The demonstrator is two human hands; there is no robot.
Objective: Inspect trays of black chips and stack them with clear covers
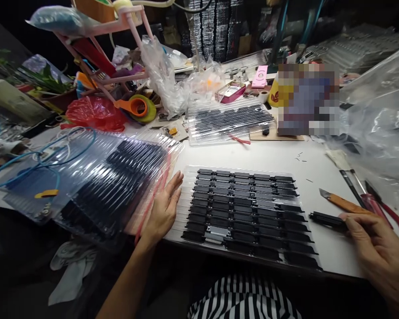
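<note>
A clear plastic tray [182, 195] lies in front of me, holding rows of black connectors [242, 200] with pins along their edges. One piece near the front left of the tray, a grey-white connector [218, 231], shows a lighter face than the others. My left hand [164, 208] rests at the tray's left edge, fingers stretched out, with nothing in it. Between the thumb and fingers of my right hand [375, 239] is a single black connector [327, 219], held just off the tray's right side.
Stacked clear trays [119, 177] with black parts stand left, under a blue cable [61, 164]. Another filled tray [229, 122] lies behind. At right are a utility knife [347, 204], a screwdriver [370, 201] and red-handled pliers [394, 215]. A pink rack [133, 26] stands back left.
</note>
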